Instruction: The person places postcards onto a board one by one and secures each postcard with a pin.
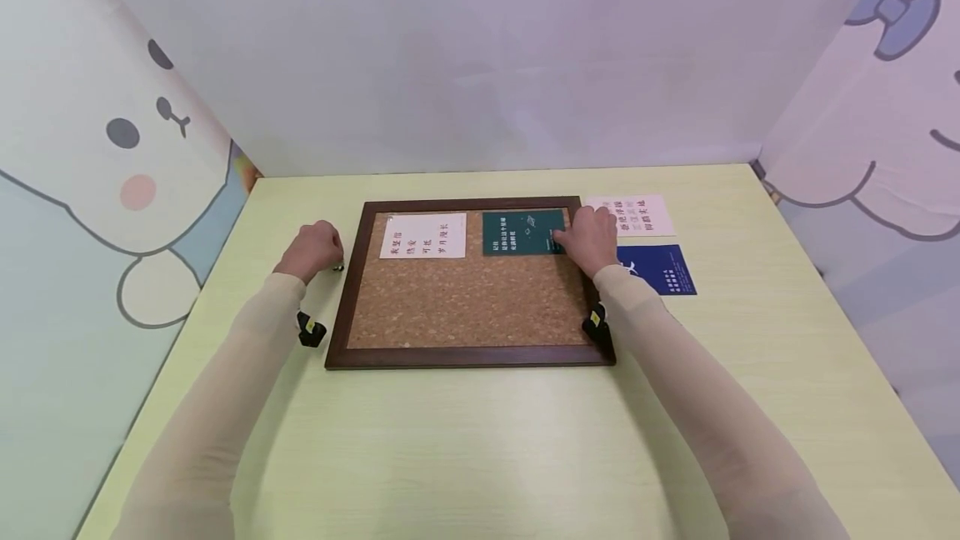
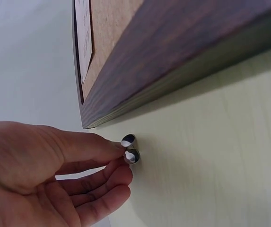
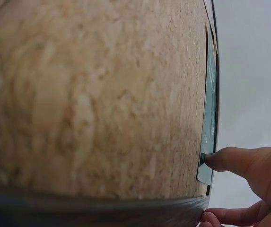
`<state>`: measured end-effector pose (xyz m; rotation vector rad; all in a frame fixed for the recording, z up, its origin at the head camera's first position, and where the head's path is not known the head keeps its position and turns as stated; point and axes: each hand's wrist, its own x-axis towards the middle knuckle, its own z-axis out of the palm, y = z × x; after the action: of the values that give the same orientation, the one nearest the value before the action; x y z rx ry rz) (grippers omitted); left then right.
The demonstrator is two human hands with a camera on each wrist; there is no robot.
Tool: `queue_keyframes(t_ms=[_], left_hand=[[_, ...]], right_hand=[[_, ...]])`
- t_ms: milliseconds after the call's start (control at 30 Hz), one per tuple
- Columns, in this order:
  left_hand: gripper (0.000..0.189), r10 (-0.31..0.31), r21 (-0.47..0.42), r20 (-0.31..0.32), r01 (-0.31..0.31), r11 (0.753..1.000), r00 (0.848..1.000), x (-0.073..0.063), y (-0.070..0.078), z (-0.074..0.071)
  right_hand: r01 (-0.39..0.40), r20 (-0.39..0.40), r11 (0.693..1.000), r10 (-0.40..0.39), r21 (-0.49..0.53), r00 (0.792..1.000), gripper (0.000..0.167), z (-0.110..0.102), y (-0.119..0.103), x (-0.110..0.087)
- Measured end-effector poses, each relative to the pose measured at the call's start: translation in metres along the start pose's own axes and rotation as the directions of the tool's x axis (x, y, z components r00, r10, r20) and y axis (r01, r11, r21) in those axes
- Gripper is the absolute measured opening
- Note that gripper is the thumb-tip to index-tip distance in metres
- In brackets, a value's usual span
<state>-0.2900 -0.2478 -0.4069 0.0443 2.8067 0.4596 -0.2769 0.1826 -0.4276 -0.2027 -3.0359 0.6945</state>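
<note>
A dark-framed cork board (image 1: 472, 302) lies on the table. On its upper right is a dark green card (image 1: 517, 244), and on its upper left a white card (image 1: 429, 247). My left hand (image 1: 311, 248) is beside the frame's left edge. In the left wrist view its thumb and forefinger pinch a small shiny silver push pin (image 2: 128, 140), with a second one (image 2: 132, 156) right against it, close over the table. My right hand (image 1: 591, 240) reaches over the frame's right side. Its thumb (image 3: 218, 160) presses the green card's right end, while the other fingers touch the frame's outer edge.
To the right of the board, a pink-white card (image 1: 652, 213) and a blue card (image 1: 667, 269) lie on the light wood table (image 1: 465, 448), partly hidden by my right hand and arm. A pale back wall (image 1: 480, 65) and cartoon-printed side walls enclose the table.
</note>
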Motion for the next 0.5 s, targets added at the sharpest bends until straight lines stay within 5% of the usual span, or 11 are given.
queue_keyframes(t_ms=[500], left_hand=[[0.015,-0.007,-0.010,-0.037,0.007,1.000,0.999,0.0046,0.0050,-0.0047]], right_hand=[[0.020,-0.020,1.000,-0.020,-0.019,1.000,0.040,0.0023,0.0004,-0.0005]])
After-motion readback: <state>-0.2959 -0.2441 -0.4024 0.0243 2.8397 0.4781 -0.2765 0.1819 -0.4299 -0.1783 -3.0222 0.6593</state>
